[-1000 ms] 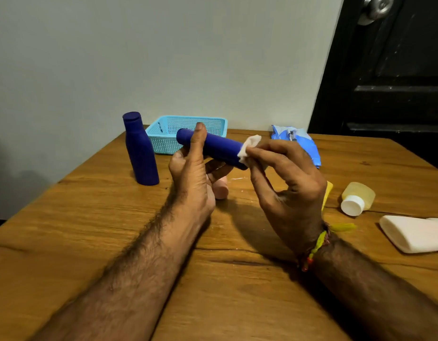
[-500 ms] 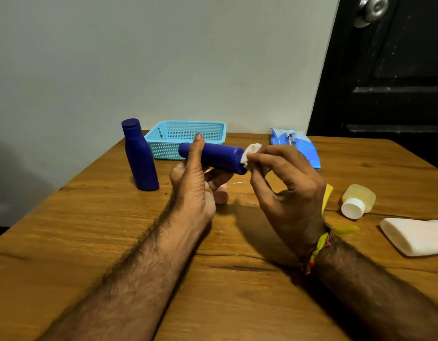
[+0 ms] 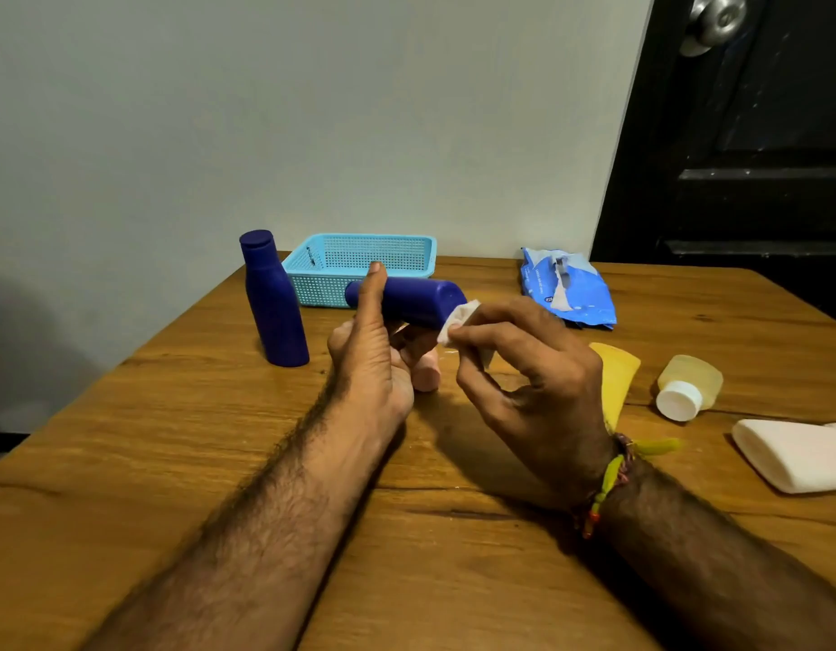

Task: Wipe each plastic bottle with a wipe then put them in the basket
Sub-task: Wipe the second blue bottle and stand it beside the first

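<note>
Wooden table [image 3: 219,462] against a pale wall, head view: the blue mesh basket [image 3: 360,270] shows nothing inside, so no bottle looks finished. Left hand [image 3: 369,364] has its grip wrapped round a dark blue bottle [image 3: 416,300], held above the table, lying roughly level, cap toward the basket, base toward the right hand [image 3: 533,368], which pinches a white wipe [image 3: 458,319] against that base. Several more bottles wait.

Wooden table [image 3: 219,462]: upright blue bottle [image 3: 273,303], basket [image 3: 360,267], wipes pack [image 3: 566,288].
</note>
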